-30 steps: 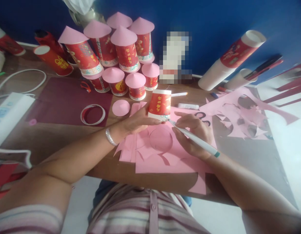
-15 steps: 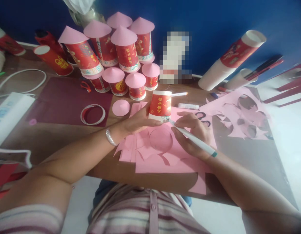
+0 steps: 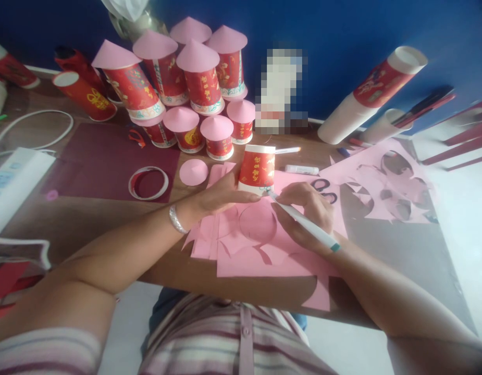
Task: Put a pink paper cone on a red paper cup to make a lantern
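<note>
My left hand (image 3: 225,197) is wrapped round a red and white paper cup (image 3: 257,167), its thumb along the lower white rim. A white marker with a green end (image 3: 313,226) is pinched in my right hand (image 3: 309,208), and its tip touches the white band, where small green marks show. Beneath both hands lie pink paper sheets (image 3: 244,263) with curved cuts. Several red cups with pink cone tops (image 3: 201,86) stand at the back left. A pink cone (image 3: 194,172) lies on the table just left of the pink sheets.
A tape ring (image 3: 148,184) lies on a dark red sheet (image 3: 96,161). Behind my right hand are scissors (image 3: 326,191) and a glue stick (image 3: 302,170). Tall stacked cups (image 3: 348,120), a pen holder (image 3: 387,127) and cut pink scraps (image 3: 381,182) are at the right. A white power strip (image 3: 20,182) is at the left.
My right hand and the marker have shifted slightly left, with the marker's tip a little further left along the white band. My left hand and the cup have barely moved.
</note>
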The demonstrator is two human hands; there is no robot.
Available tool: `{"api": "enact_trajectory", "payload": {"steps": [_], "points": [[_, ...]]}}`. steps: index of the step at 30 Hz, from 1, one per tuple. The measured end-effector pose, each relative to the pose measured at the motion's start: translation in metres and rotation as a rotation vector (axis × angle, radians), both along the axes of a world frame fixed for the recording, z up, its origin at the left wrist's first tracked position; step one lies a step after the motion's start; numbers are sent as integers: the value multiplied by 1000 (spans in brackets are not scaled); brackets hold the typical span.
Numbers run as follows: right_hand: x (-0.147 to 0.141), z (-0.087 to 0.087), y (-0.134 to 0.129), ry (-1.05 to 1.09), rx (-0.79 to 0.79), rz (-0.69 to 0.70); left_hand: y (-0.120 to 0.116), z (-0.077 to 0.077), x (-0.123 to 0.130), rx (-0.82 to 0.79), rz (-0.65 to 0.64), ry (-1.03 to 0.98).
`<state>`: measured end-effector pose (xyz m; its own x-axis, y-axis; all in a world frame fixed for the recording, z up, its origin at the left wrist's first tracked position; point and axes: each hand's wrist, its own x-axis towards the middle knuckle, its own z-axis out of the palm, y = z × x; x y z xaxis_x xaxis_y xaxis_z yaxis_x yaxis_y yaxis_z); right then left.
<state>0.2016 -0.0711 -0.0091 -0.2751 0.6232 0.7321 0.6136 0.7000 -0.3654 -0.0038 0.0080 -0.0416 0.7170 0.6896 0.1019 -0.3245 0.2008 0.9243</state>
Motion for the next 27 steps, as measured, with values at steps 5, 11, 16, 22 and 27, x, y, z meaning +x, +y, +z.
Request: {"api": "enact_trajectory", "payload": {"steps": [5, 11, 16, 22, 27], "points": [[1, -1, 1, 0, 14, 21, 1, -3, 1, 9, -5, -14], [2, -2, 0, -20, -2, -3, 0, -1, 1, 9, 0, -9], [2, -1, 0, -21, 5, 3, -1, -2, 0, 37, 16, 33], [1, -1, 0, -19, -16, 9, 0, -3, 0, 17, 17, 39], [1, 0, 0, -21, -30, 17, 0, -2, 0, 19, 19, 53]]}}
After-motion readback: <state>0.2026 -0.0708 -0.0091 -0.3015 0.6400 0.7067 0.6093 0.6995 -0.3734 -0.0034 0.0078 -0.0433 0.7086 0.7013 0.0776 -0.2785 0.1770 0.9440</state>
